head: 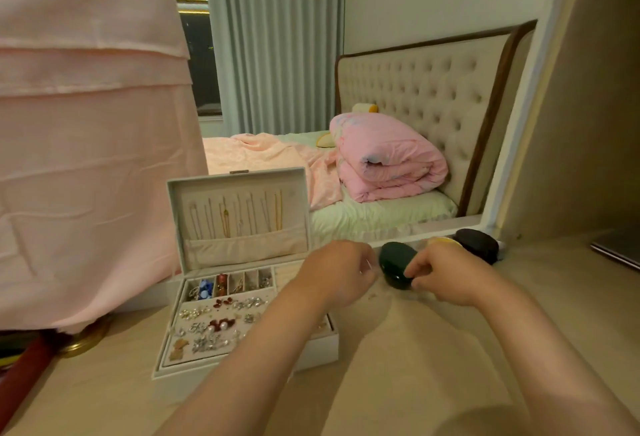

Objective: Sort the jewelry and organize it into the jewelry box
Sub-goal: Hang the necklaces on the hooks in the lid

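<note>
Jewelry box (318,352), white with its lid up, sits left on the beige bench (415,366). The right hand (446,276) has its grip curled on a dark green oval case (394,262). The left hand (341,273) is curled beside it, and whether it holds anything I cannot tell. The next move is likely to open the case for more pieces.

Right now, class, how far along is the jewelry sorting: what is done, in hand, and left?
Done: necklaces hang in the jewelry box lid and earrings sit in its tray. In hand: the right hand grips a dark green case; the left hand is curled, its contents hidden. Left: a small piece lies on the table.
</note>
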`<action>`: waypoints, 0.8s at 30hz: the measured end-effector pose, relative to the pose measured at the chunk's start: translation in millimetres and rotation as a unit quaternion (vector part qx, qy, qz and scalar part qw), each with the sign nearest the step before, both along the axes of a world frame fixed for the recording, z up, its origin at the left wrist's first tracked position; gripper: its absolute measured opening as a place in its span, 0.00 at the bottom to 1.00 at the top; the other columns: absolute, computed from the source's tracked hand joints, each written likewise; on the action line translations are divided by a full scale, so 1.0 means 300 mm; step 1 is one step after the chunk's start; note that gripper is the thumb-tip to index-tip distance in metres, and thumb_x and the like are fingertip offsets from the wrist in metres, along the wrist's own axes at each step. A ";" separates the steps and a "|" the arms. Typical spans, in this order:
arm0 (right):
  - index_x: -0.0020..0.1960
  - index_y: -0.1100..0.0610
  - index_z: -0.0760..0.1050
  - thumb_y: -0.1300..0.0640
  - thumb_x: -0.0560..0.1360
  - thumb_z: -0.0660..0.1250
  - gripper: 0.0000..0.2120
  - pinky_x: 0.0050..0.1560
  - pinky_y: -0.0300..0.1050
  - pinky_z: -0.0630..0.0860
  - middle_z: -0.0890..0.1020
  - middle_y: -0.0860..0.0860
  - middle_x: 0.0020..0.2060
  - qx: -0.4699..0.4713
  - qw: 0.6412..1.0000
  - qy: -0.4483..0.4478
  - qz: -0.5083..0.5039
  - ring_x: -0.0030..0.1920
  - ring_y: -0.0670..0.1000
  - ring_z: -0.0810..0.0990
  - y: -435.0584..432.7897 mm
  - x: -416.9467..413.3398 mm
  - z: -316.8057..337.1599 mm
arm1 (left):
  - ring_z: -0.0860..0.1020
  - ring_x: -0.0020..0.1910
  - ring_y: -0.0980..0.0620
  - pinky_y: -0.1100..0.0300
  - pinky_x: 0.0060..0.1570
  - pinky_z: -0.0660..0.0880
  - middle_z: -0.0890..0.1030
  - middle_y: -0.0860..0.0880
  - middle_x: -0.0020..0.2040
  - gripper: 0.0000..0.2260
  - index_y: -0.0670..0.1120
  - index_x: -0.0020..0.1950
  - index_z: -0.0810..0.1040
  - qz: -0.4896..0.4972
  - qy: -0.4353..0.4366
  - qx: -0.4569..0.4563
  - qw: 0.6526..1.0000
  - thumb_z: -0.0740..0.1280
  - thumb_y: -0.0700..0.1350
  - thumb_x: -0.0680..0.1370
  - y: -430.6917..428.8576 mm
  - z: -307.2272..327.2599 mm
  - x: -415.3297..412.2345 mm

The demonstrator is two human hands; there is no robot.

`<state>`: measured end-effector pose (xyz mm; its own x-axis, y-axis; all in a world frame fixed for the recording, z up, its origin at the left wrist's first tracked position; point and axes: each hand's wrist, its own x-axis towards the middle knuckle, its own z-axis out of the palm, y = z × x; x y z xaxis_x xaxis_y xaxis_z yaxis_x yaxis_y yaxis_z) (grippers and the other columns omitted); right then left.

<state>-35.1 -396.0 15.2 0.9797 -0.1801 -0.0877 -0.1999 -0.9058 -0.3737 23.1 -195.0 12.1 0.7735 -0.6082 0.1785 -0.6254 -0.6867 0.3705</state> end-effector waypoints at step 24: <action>0.49 0.51 0.79 0.52 0.81 0.62 0.08 0.47 0.50 0.78 0.81 0.50 0.43 -0.035 0.997 0.049 0.047 0.45 0.51 0.80 -0.074 0.031 -0.201 | 0.75 0.57 0.49 0.53 0.54 0.74 0.80 0.51 0.56 0.11 0.53 0.60 0.81 0.016 -0.042 0.032 0.998 0.65 0.53 0.79 -0.217 -0.254 -0.037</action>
<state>-26.0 -418.1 -45.1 0.9801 -0.0964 -0.1738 -0.1446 -0.9458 -0.2909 12.0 -260.0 -64.1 0.7768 -0.5954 0.2051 -0.6296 -0.7279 0.2716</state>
